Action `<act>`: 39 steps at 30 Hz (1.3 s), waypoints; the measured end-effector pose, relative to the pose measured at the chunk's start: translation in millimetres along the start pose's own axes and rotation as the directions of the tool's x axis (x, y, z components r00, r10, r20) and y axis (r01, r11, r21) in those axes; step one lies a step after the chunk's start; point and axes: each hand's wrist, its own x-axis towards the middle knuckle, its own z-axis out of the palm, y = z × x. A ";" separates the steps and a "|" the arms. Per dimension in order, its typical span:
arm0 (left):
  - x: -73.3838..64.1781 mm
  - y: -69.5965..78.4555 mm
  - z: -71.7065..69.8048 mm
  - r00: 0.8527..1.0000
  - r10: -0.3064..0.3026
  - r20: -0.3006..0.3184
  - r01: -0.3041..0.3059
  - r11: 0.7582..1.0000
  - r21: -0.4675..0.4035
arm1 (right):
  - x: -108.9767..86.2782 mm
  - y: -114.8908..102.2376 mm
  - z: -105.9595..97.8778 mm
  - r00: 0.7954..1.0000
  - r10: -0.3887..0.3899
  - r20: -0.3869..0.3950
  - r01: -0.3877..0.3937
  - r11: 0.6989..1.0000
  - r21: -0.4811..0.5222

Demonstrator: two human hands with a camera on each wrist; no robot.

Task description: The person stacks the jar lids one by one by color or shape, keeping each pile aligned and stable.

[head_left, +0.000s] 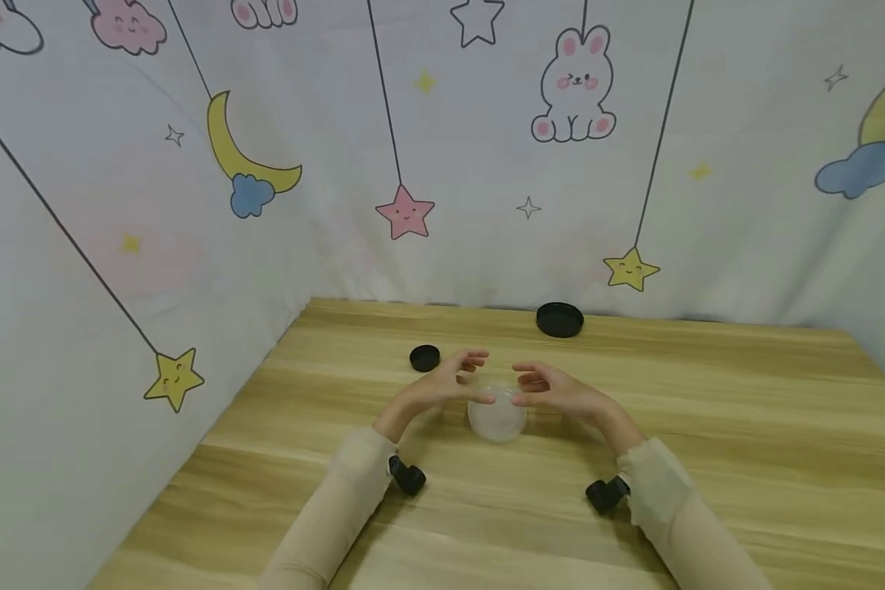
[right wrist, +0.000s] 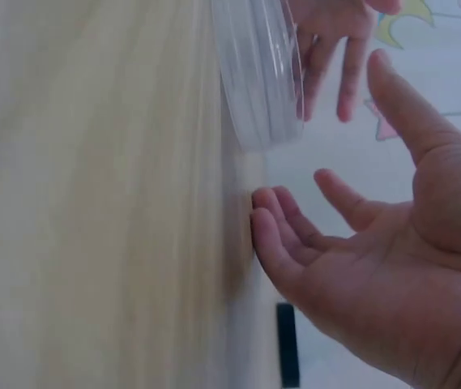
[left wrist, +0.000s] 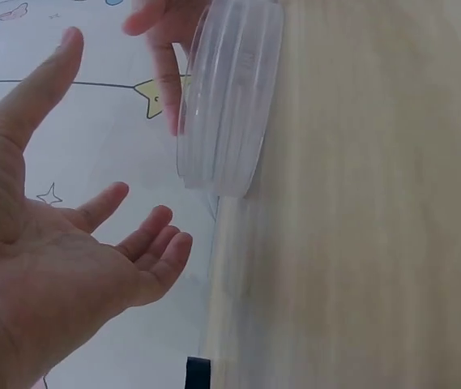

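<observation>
A clear round plastic container [head_left: 497, 422] with ribbed sides stands on the wooden table, between the two hands. My left hand [head_left: 446, 383] is at its far left side, thumb and fingers spread apart, nothing held. In the left wrist view, a gap shows between that hand [left wrist: 76, 243] and the container's wall [left wrist: 230, 97]. On the far right side my right hand [head_left: 560, 392] mirrors it, palm turned inward and fingers loosely bent. The right wrist view likewise shows this hand [right wrist: 368, 235] apart from the container [right wrist: 258, 73].
A small black round lid [head_left: 424, 358] lies just left of the left hand. Farther back, a larger black round lid [head_left: 560, 319] lies near the table's rear edge. A white curtain [head_left: 472, 147] printed with stars, moons and rabbits hangs behind and beside the wooden table [head_left: 501, 524].
</observation>
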 end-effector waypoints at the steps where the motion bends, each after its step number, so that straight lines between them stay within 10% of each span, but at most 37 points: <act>1: 3.3 3.3 0.2 1.000 -0.005 -0.022 0.005 1.000 -0.005 | 0.1 -0.2 -3.4 1.000 0.003 -0.013 -0.003 1.000 0.002; 9: 52.1 40.9 14.4 0.963 -0.141 -0.232 0.127 0.989 -0.073 | -1.5 -0.3 -35.1 0.985 0.044 -0.165 -0.036 0.998 0.049; 17: 103.3 52.6 20.0 0.930 -0.227 -0.289 0.179 0.967 -0.181 | 6.7 8.4 -68.9 0.956 0.079 -0.281 -0.039 0.989 0.145; 23: 124.4 53.6 30.7 0.917 -0.284 -0.281 0.200 0.935 -0.293 | 12.8 14.0 -86.4 0.944 0.114 -0.309 -0.082 0.990 0.118; 30: 147.5 63.1 44.6 0.877 -0.303 -0.373 0.176 0.925 -0.338 | 14.3 15.5 -106.2 0.901 0.159 -0.403 -0.136 0.987 0.086; 39: 163.5 53.6 61.5 0.821 -0.381 -0.425 0.166 0.872 -0.460 | 31.2 29.0 -110.0 0.900 0.205 -0.386 -0.147 0.974 0.174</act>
